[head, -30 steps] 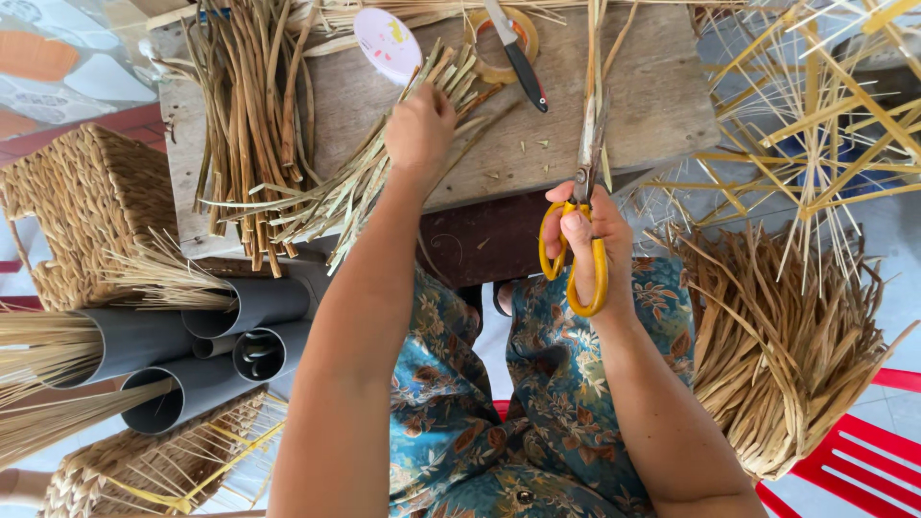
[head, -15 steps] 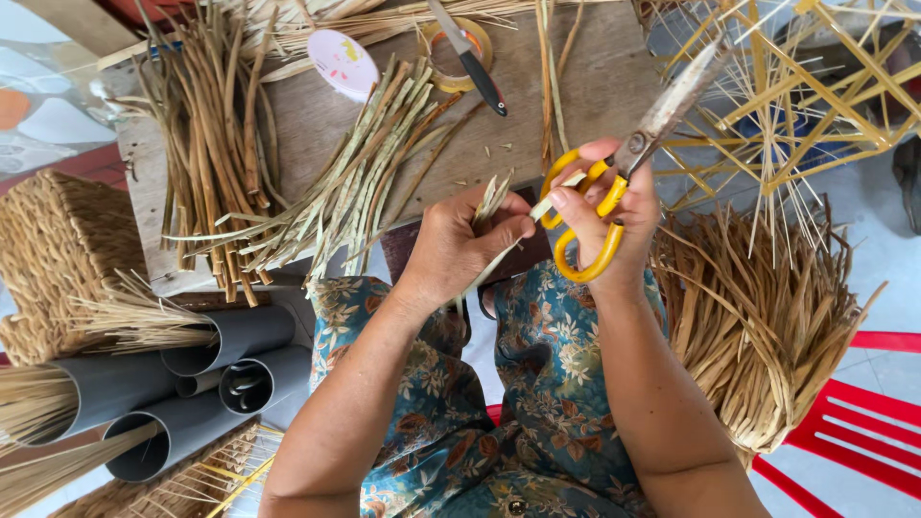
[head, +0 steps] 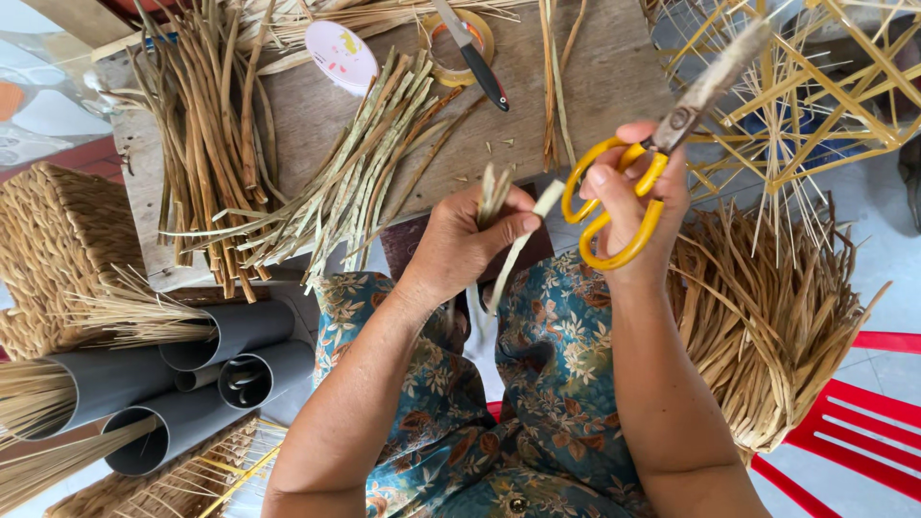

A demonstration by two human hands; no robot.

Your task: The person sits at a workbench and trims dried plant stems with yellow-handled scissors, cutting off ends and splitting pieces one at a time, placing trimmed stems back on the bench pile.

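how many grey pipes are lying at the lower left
4 show: one stuffed with straw, one above it, one beside, one lowest. A smaller one may hide between them.

bright even daylight, soft shadows, scissor blades blurred.

A weathered grey wooden worktop (head: 614, 86) fills the upper middle, its boards scuffed and bare in places. To the left of it stands a square woven straw basket (head: 53, 249), and below that a cluster of grey plastic pipes (head: 182, 379) lies on its side, dried stalks poking from the openings. On the right, an open frame of yellow bamboo sticks (head: 815, 86) rises over a pale tiled floor (head: 887, 245). A red plastic chair (head: 854, 422) shows at the lower right corner, just beside a heap of dried tan reeds (head: 767, 326). Daylight falls evenly, soft, without hard shadows.
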